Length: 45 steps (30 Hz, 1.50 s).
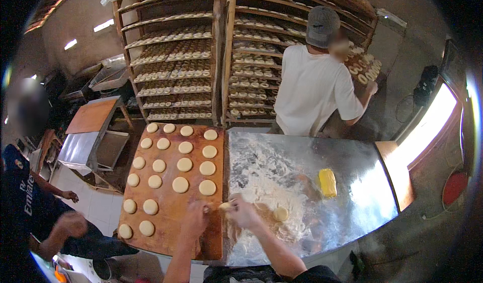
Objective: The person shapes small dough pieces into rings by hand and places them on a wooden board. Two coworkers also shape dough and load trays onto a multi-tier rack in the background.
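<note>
My right hand [241,213] is closed on a small piece of pale dough [225,207], over the seam between the wooden board and the floured metal tabletop. My left hand [197,217] is just left of it, above the near right part of the wooden board [168,217], its fingers curled in; whatever they may hold is too small to make out. Flat round dough discs [180,185] lie in rows on the board, reaching its far edge. One more dough round [280,213] rests in the flour to the right of my right hand.
Loose flour [261,182] covers the left part of the metal tabletop [352,157]. A yellow packet [327,183] lies farther right. Racks [173,56] full of dough trays rise behind. A person in a white shirt [314,92] carries a dough tray [363,66]; another person [45,207] is at the left.
</note>
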Available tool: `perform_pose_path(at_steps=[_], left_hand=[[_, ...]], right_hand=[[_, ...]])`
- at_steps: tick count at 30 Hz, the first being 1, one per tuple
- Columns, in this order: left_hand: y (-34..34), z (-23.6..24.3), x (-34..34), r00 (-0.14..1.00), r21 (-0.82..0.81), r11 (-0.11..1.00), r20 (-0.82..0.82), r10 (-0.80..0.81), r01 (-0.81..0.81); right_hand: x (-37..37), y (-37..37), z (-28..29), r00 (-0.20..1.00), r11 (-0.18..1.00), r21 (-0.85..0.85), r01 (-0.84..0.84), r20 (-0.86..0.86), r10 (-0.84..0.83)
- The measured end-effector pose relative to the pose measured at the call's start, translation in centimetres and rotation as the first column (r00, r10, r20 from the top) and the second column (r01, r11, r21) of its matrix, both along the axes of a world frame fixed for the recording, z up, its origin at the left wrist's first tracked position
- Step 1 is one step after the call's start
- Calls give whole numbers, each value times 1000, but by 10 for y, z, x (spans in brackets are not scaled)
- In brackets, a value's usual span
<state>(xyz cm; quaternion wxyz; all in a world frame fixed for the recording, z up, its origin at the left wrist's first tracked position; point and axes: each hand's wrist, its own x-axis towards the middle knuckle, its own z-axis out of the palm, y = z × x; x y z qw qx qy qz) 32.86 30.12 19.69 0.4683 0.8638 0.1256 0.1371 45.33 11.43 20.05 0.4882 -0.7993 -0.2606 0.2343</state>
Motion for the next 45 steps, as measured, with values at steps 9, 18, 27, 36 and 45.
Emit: perform_pose_path(at_steps=[9, 18, 27, 36, 45], left_hand=[[-143, -13, 96, 993, 548, 836, 105, -53, -13], [-227, -14, 117, 983, -621, 768, -177, 57, -156], [-264, 60, 118, 981, -431, 889, -174, 88, -156], [-270, 43, 111, 995, -456, 887, -84, 45, -79], [-280, 10, 137, 939, 238, 924, 245, 242, -300]], right_hand=[[111, -137, -32, 793, 817, -501, 286, 603, 92], [127, -183, 22, 995, 990, 123, -67, -71, 76], [123, -216, 51, 966, 966, 193, -170, -162, 203], [121, -234, 46, 974, 976, 98, -194, -102, 203], [112, -205, -44, 842, 741, 670, 44, -424, 333]])
